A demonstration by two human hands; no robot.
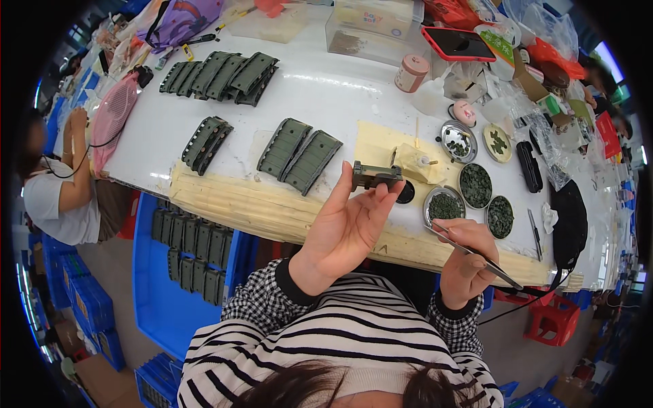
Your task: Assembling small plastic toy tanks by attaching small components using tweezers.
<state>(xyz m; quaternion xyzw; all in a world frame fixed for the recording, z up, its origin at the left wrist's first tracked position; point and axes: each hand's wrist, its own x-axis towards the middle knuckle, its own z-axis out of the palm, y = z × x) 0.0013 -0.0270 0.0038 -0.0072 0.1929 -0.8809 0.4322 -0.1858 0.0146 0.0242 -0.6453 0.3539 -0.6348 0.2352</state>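
Note:
My left hand (343, 234) is raised in front of the table edge. Between its thumb and fingers it grips a dark green moulded part (375, 175), edge-on to me. My right hand (468, 257) is closed around metal tweezers (500, 273), whose tips point left beside a round dish (426, 207) of small green bits. Two more round tins hold dark green pieces (475, 183) just beyond. A shiny metal dish (447, 129) and a cream dish (507, 154) lie farther back with loose green bits. Left of my left hand rest two curved green panels (286, 146).
More green panels (221, 75) lie at the far left. A yellowish wrapped block (416, 163) with a stick stands on a yellow sheet. A red-cased phone (459, 44), a pink jar (412, 73) and a black case (528, 166) crowd the right. Below left is a blue crate (153, 306); a person (64, 190) sits left.

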